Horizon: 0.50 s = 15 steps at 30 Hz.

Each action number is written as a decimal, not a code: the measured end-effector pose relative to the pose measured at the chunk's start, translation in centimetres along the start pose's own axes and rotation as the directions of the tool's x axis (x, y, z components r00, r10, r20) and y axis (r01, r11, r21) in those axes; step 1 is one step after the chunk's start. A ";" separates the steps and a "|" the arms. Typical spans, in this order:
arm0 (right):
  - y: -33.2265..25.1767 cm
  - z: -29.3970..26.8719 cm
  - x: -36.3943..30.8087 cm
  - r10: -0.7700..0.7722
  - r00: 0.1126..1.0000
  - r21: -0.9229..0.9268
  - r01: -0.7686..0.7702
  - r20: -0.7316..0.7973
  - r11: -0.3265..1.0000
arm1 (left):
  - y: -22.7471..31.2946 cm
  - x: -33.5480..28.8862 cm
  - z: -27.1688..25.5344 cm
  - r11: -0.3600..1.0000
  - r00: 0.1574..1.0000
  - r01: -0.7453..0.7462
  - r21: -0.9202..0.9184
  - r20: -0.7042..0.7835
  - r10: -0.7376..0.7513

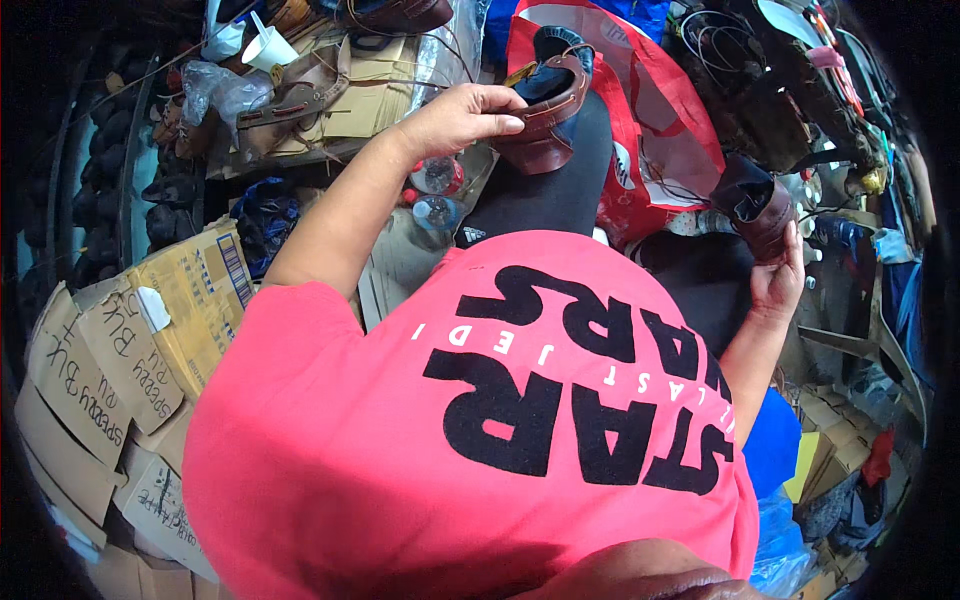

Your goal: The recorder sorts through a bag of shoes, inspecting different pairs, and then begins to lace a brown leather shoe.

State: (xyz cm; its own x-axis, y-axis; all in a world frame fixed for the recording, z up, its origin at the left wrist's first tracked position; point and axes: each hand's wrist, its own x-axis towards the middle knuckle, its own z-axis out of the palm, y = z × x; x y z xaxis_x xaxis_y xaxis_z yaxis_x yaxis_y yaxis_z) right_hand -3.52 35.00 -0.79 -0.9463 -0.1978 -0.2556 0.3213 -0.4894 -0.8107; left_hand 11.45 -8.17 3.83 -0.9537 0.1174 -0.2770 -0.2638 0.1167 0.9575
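Observation:
My left hand (465, 122) pinches the edge of a brown leather shoe (541, 138) between thumb and fingers. This shoe has a dark lining and sits over my left thigh, its opening facing up. Over to the right, my right hand (779, 275) is closed round the end of a second brown shoe (770, 222), which is dark inside and held tilted up. A thin lace or cord trails from it to the left. The undersides of both shoes are hidden.
A red and white bag (660, 120) lies between the shoes. Plastic bottles (436, 212) stand by my left leg. Marked cardboard pieces (90, 380) and a yellow box (190, 300) are piled at the left. A white cup (268, 50) and a brown strap-like leather piece (300, 105) lie at the upper left.

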 end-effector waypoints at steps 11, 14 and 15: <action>1.3 -0.1 0.0 0.061 0.998 -0.010 -0.060 0.032 0.998 | 0.7 1.5 0.5 0.985 0.995 0.062 0.163 0.068 -0.074; 1.5 -0.7 0.2 0.070 0.995 -0.009 -0.069 0.068 0.998 | 1.1 1.9 0.7 0.923 0.994 0.064 0.379 0.058 -0.093; 1.7 -0.9 0.3 0.068 0.995 -0.008 -0.068 0.066 0.998 | 1.4 2.0 0.9 0.923 0.994 0.063 0.380 0.061 -0.093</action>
State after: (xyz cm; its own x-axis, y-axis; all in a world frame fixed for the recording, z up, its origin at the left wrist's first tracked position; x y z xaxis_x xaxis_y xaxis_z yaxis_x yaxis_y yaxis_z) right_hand -3.31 34.85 -2.66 -0.9178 -0.2867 -0.2747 0.3844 -0.4684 -0.7955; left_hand 9.33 -6.86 4.53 -0.9146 0.1657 -0.3689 -0.2484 0.4897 0.8357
